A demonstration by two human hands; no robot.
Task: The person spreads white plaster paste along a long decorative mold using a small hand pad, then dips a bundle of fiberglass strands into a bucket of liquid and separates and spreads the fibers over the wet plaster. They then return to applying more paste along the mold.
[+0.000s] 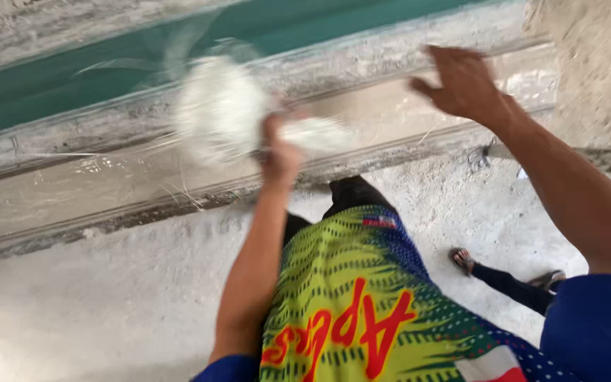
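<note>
Bundle: a white fibrous bundle [224, 106], heavily blurred, sits at the upper centre of the view, in front of the long trough-like form.
Bundle axis: the fibres spread to both sides of the left hand, so the long axis runs roughly left to right, parallel to the form; the larger mass lies on the left, a smaller tuft on the right. Exact shape cannot be told because of blur.
Left hand: the left hand [281, 145] is raised at arm's length and closed around the middle of the bundle, knuckles toward the camera.
Right hand: the right hand [461, 81] is open, fingers spread, holding nothing, raised over the right end of the form. Whether it touches the surface cannot be told.
Hand spacing: the two hands are well apart, the right one higher and further right.
Form: the form [107, 177] is a long pale channel with raised rims, crossing the view on a slight diagonal; loose white strands lie on it.
Green strip: a green strip [58, 88] runs behind the form, parallel to it.
Floor: a pale dusty floor [93, 304] lies below.
Clothing: a yellow-green patterned shirt [348, 297] and blue sleeves.
Foot: a sandalled foot [462, 259] rests on the floor at right.
</note>
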